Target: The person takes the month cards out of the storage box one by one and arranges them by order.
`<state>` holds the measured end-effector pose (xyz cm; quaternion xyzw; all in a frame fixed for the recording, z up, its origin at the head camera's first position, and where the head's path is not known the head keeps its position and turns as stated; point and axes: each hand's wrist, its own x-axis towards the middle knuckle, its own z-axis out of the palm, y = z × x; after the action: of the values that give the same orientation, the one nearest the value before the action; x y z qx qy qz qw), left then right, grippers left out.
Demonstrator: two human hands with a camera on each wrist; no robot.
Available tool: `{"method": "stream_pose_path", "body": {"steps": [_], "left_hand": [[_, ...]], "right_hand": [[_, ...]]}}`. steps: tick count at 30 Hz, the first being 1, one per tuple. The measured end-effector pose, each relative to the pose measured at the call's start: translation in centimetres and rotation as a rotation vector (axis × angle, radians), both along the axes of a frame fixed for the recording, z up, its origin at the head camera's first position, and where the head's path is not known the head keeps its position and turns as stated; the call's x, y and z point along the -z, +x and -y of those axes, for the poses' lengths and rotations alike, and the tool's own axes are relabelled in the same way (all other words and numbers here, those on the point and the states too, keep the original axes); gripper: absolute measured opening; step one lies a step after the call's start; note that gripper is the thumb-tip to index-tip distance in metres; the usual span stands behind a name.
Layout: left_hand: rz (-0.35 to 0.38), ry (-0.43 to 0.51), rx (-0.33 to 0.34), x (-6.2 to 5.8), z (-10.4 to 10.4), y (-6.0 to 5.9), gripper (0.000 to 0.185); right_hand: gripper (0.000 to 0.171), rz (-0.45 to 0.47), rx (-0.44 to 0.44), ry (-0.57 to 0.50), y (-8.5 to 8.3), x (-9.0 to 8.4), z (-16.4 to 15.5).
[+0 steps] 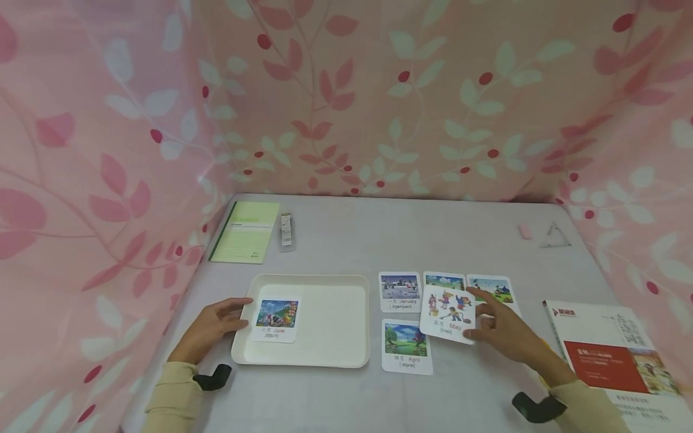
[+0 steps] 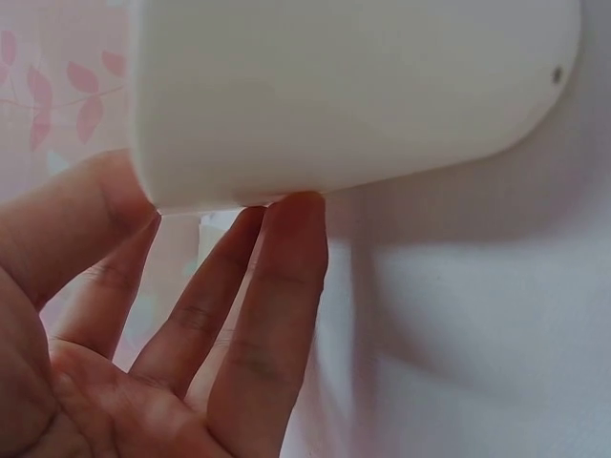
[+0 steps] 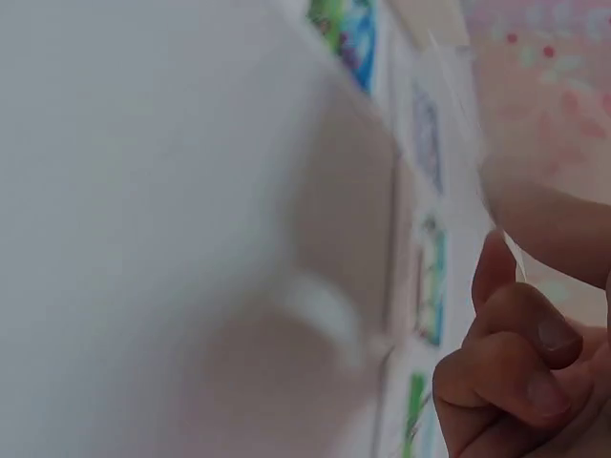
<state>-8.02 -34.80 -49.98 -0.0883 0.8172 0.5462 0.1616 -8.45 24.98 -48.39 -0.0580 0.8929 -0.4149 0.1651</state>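
One June card (image 1: 277, 320) in tray (image 1: 335, 337) | left hand (image 1: 213, 328) touches rim

The table (image 1: 346, 240) carries a white tray (image 1: 335, 319), a green notebook (image 1: 246, 231), a small tube (image 1: 286, 229), picture cards (image 1: 400, 291), a pink eraser (image 1: 525, 231), a clear set square (image 1: 553, 236) and a booklet (image 1: 617, 361).

May card (image 1: 448, 314) in right hand (image 1: 506, 334)
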Motion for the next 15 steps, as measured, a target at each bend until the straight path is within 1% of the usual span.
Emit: {"method": "stream_pose_path", "body": {"steps": [2,4,7,8,11,15], "left_hand": [[-0.009,0.007,0.008,-0.2,0.0,0.1,0.058],[-0.016,0.005,0.014,-0.4,0.0,0.1,0.057],[-0.018,0.000,0.022,-0.6,-0.1,0.1,0.057],[-0.011,-0.005,0.014,-0.6,-0.2,0.1,0.057],[0.005,-0.015,0.006,-0.6,-0.2,0.1,0.058],[0.012,-0.011,-0.001,-0.2,-0.2,0.1,0.059]], "right_hand": [[0.096,0.035,-0.010,0.007,1.0,0.5,-1.4],[0.096,0.079,-0.002,0.014,1.8,1.0,-2.2],[0.097,0.108,0.012,0.023,2.6,1.7,-2.7],[0.097,0.117,0.021,0.023,2.8,1.9,-2.7],[0.097,0.116,0.017,0.032,3.1,2.5,-2.6],[0.097,0.105,0.020,0.115,3.5,2.9,-2.4]]}}
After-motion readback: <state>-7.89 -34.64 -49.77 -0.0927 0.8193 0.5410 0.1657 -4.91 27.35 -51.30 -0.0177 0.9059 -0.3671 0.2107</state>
